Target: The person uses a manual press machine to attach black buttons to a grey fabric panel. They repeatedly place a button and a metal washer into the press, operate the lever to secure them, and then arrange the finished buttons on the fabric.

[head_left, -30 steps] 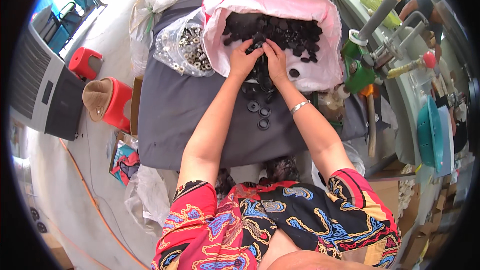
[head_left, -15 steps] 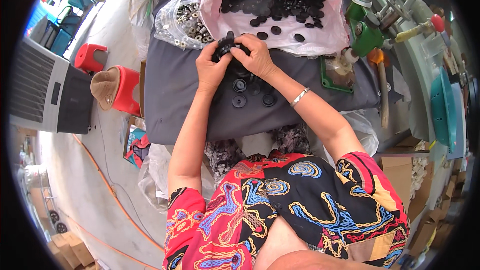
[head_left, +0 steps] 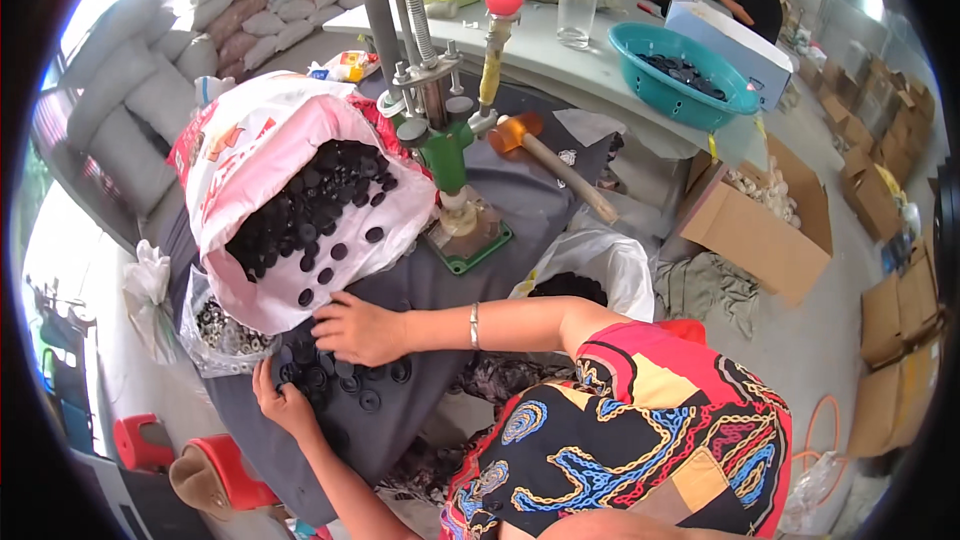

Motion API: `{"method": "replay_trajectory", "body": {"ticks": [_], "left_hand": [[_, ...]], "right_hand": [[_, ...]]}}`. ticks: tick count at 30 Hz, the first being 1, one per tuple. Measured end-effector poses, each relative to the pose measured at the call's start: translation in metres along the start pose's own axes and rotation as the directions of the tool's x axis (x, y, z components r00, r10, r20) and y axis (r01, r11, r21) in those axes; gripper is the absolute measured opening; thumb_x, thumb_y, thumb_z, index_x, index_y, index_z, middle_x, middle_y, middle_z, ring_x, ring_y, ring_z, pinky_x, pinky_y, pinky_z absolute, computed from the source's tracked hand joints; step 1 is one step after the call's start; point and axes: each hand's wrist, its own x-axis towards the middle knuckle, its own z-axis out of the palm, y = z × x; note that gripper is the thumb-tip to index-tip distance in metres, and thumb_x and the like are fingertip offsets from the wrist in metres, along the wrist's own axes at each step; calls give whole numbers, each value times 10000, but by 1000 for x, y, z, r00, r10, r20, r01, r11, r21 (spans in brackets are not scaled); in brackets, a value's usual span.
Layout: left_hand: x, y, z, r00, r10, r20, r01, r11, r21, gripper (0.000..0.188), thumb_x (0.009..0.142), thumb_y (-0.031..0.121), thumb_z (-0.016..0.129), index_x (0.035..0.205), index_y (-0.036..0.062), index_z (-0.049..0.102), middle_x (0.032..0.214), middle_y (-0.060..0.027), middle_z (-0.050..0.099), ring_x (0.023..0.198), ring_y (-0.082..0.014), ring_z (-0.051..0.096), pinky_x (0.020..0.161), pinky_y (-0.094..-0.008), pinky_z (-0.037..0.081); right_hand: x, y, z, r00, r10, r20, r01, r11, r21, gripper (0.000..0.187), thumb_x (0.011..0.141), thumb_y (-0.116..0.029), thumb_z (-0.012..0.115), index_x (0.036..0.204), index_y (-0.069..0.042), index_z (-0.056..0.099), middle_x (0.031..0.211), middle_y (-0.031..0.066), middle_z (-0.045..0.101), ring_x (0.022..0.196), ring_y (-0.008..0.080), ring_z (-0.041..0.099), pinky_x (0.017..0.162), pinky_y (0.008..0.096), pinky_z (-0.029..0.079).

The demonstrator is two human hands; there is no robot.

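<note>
On the dark grey cloth, several round black plastic caps (head_left: 318, 376) lie in a loose heap in front of me. My left hand (head_left: 284, 402) rests at the left edge of this heap, fingers apart. Over the far side of the heap, my right hand (head_left: 362, 328) has its fingers spread, touching caps that it partly hides. Beyond the hands, an open white and pink sack (head_left: 230, 155) lies on its side, with many black caps (head_left: 300, 220) spilling toward its mouth. Small metal rings fill a clear plastic bag (head_left: 232, 332) beside my left hand.
A green hand press (head_left: 447, 165) with a red-knobbed lever stands right of the sack, near a mallet (head_left: 560, 165). A white bag (head_left: 610, 265) of black pieces hangs near my right elbow. Farther off are a teal basin (head_left: 640, 70), a jar (head_left: 578, 5), a cardboard box (head_left: 750, 240) and other people.
My view has swung to the right. My hands have parted from the black piece they held together and are now down on the heap of caps.
</note>
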Motion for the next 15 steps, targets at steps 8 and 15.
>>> {"method": "replay_trajectory", "body": {"ticks": [8,15], "left_hand": [[-8,36,15,854,215,474,-401,852,336,433,912,347,532,1284,135,597,1351,-170,534,1277,-357,452,1050,-531,300],[-16,30,-14,875,102,473,-333,836,436,513,905,472,540,1334,193,561,1412,-149,485,1341,-372,368,1072,-526,264]], "right_hand": [[-16,-12,-10,990,45,135,-18,980,-199,560,739,-520,634,1139,-127,642,1268,126,577,1212,318,483,983,565,356],[-48,-1,-45,907,258,332,-162,943,-289,596,854,-529,565,1350,-202,522,1439,123,441,1328,382,350,1065,613,230]]}}
